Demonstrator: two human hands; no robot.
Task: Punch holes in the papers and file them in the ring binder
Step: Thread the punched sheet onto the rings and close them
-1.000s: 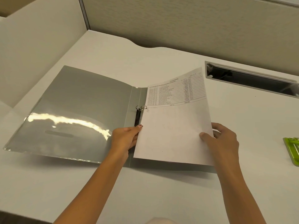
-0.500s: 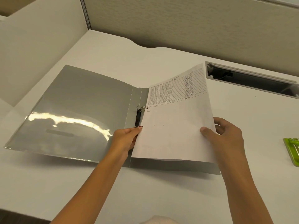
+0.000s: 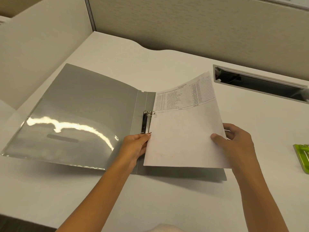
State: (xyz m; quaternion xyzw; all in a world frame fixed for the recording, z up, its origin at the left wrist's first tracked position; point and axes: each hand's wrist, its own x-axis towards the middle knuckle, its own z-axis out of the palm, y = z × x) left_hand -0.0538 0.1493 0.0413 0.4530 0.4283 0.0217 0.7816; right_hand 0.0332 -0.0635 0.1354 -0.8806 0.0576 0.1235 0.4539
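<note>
A grey ring binder (image 3: 80, 118) lies open on the white desk, its glossy left cover flat. Its metal ring mechanism (image 3: 147, 121) runs along the spine, and the upper ring passes through the paper's left edge. A white printed paper (image 3: 182, 131) with a table of text at the top lies over the binder's right half, its right side lifted. My left hand (image 3: 136, 146) pinches the paper's left edge near the lower ring. My right hand (image 3: 235, 144) grips the paper's right edge, thumb on top and fingers underneath.
A green object (image 3: 302, 156), partly out of view, lies at the desk's right edge. A long grey cable slot (image 3: 260, 84) is set into the desk at the back right. Beige partition walls (image 3: 184, 25) stand behind and to the left.
The paper's right side has risen slightly with my right hand. My left hand stays at the paper's left edge by the rings.
</note>
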